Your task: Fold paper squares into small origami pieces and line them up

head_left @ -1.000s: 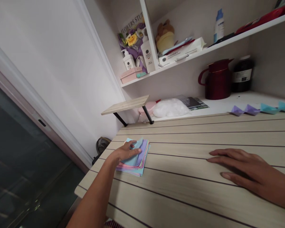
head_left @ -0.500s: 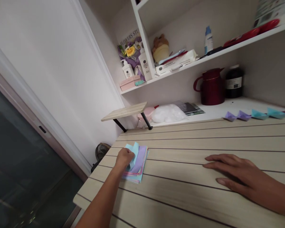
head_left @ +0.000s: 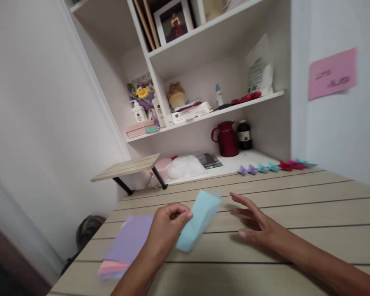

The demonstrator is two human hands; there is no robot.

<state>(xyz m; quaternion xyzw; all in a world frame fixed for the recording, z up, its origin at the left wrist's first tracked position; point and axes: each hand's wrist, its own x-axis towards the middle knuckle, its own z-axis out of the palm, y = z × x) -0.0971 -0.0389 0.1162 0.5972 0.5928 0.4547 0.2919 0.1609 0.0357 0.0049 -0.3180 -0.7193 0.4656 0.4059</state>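
Between thumb and fingers, my left hand pinches a light blue sheet of paper above the wooden desk. The sheet looks bent or partly folded and is blurred at its edge. My right hand hovers to the right of the sheet, fingers spread, holding nothing and apart from the paper. Left of and partly behind my left forearm lies a stack of coloured paper, purple on top with pink and blue edges below.
Folded paper shapes stand in a row along the desk's back edge. A small raised wooden shelf on black legs stands at the back left. Behind are a white plastic bag, a red jug and a dark bottle.
My left hand has lifted the light blue sheet off the stack and carried it right. My right hand is now nearer to it. The view has swung to the right.
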